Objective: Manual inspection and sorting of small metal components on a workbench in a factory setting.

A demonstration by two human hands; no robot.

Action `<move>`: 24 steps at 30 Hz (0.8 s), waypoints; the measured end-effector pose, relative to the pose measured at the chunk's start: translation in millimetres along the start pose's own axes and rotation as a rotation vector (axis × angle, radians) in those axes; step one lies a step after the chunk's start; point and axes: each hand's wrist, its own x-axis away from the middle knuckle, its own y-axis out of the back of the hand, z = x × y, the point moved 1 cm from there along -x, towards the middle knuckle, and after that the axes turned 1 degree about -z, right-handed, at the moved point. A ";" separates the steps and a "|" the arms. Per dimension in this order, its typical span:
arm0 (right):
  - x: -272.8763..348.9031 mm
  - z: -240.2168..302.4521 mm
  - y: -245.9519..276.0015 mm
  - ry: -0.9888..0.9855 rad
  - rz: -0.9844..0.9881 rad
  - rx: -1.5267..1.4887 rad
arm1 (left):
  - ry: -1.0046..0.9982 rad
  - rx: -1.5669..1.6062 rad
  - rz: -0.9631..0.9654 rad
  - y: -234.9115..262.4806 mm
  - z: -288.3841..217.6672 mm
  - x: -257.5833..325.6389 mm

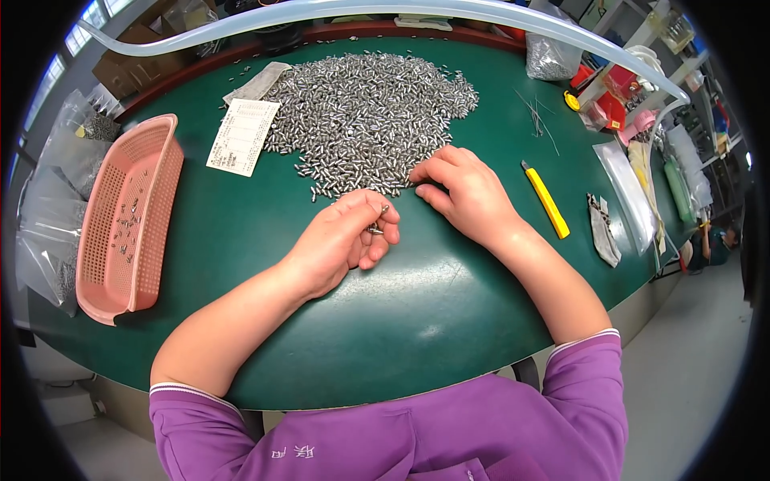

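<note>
A wide heap of small, shiny metal pins (369,112) covers the far middle of the green table. My left hand (343,236) is just in front of the heap, palm turned inward and fingers curled round a few of these pins; one sticks out by the thumb. At the heap's near right edge, my right hand (461,191) has its thumb and bent fingers close together by the pins. Its fingertips are partly hidden, and whether a pin is between them cannot be made out.
At left, a pink plastic basket (156,240) holds several loose pins, beside clear bags (52,232) of parts. A written paper slip (245,136) touches the heap. On the right lie a yellow cutter knife (547,202), thin wires (536,116) and a crumpled cloth (601,232).
</note>
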 end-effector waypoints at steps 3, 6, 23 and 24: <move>0.2 0.1 2.2 -0.021 0.065 0.036 | 0.006 0.012 0.014 -0.1 -0.2 0.1; -0.5 3.0 4.6 0.003 0.104 0.048 | -0.025 0.013 0.015 -1.5 -0.1 0.8; -2.2 28.5 5.9 0.183 0.000 -0.329 | -0.036 -0.130 0.001 -1.8 3.0 -0.6; -2.9 24.0 4.0 0.161 -0.049 -0.288 | -0.035 -0.131 0.000 -1.6 2.7 -0.3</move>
